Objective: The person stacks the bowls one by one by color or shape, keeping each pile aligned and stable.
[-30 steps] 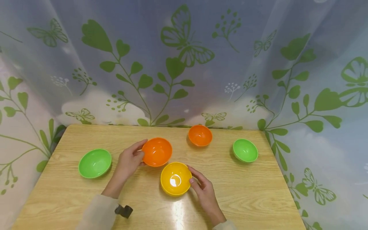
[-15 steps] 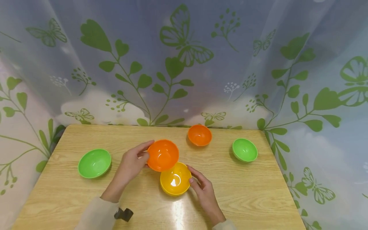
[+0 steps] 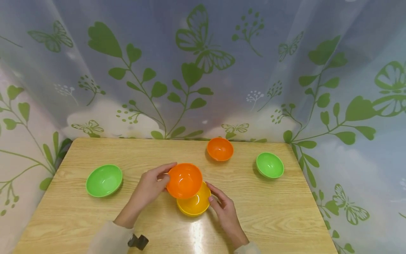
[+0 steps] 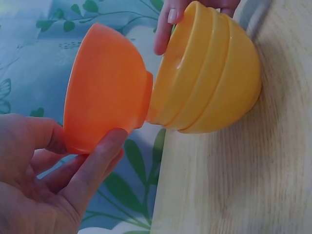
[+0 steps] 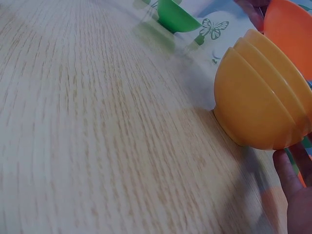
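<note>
The orange bowl (image 3: 184, 180) is moving away from the tabletop's (image 3: 272, 211) back edge, partly over the yellow bowls (image 3: 197, 203). The left hand (image 3: 151, 184) is gripping it, the right hand (image 3: 226, 212) holding these; careful centring would be helping.

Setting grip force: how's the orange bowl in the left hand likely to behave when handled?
Likely stiff: the held orange bowl shows no visible bend where the left hand grips it. Maybe slippery: its inside shows glossy highlights. Could tip if set down and pushed at the rim: the foot looks narrower than the rim.
</note>
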Available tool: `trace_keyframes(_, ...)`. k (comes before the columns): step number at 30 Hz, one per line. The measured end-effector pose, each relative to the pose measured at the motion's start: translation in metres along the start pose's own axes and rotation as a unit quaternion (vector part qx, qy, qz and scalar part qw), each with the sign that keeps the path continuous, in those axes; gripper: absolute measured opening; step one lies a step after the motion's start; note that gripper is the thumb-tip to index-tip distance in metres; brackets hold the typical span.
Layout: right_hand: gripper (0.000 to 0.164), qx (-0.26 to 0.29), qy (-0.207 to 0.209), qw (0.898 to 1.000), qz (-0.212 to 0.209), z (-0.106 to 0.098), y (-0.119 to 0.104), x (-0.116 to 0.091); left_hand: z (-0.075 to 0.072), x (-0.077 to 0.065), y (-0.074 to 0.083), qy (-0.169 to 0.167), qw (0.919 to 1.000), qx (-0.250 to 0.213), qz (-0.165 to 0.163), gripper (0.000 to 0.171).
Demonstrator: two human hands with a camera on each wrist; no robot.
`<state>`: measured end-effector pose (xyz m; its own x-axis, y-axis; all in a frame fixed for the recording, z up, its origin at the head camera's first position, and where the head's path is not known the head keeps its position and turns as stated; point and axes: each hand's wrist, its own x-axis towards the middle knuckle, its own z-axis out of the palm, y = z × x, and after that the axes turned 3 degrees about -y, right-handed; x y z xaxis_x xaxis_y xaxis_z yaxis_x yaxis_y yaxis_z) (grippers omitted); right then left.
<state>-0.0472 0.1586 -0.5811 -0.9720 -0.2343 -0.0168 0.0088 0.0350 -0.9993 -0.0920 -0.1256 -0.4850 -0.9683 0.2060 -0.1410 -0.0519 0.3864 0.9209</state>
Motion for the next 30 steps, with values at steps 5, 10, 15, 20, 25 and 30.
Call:
trace_keyframes(5,0.043,0.002,-0.003,1.000,0.001,0.001,0.000,0.000,0.004,-0.001,-0.002,-0.015,0.9999,-0.001,0.008,0.050)
trace_keyframes(10,0.044,0.005,-0.002,1.000,0.004,0.001,0.000,0.000,0.008,-0.003,-0.002,-0.034,0.9993,-0.001,0.011,0.048)
trace_keyframes(15,0.044,0.004,-0.002,1.000,0.004,0.001,-0.001,-0.001,0.012,-0.004,-0.002,-0.037,0.9993,0.006,0.007,0.047)
trace_keyframes(20,0.043,0.006,-0.003,1.000,-0.001,0.002,0.000,0.000,0.016,-0.006,-0.002,-0.048,0.9986,0.017,0.015,0.045)
trace_keyframes(25,0.043,0.014,-0.002,1.000,0.001,0.003,-0.001,-0.001,0.019,-0.006,-0.004,-0.062,0.9978,0.019,0.013,0.045)
trace_keyframes(30,0.043,0.018,0.001,1.000,0.006,0.003,-0.002,-0.001,0.021,-0.007,-0.005,-0.066,0.9976,0.017,0.012,0.045)
